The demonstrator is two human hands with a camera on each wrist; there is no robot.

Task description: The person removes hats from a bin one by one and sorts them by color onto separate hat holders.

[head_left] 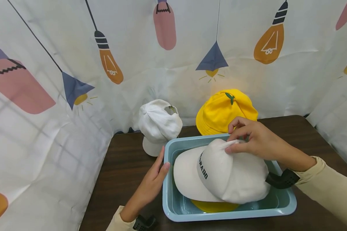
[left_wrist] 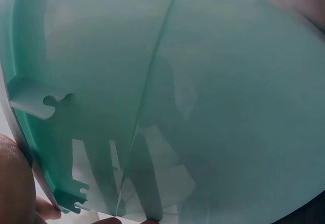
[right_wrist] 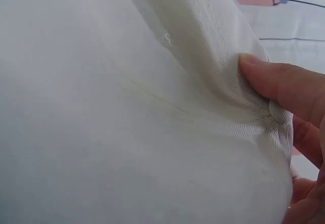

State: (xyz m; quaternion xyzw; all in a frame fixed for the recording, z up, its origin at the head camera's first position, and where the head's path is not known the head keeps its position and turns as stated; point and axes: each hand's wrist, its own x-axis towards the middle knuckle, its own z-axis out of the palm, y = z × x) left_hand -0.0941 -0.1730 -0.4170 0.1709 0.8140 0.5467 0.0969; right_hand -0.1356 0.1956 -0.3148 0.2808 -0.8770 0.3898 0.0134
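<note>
In the head view, a white baseball cap with dark lettering on its front lies in a light blue plastic basin, brim to the left. My right hand pinches the top of its crown between thumb and fingers; the right wrist view shows the cloth gathered at the button. Beneath the cap, part of a yellow item shows; the rest is hidden. My left hand rests against the basin's left side, fingers fairly straight. The basin's outer wall fills the left wrist view.
Behind the basin's left corner stands another white cap, its strap opening upward. A yellow bucket hat with a green sprout sits behind the basin. The dark wooden table meets a printed white cloth at the back.
</note>
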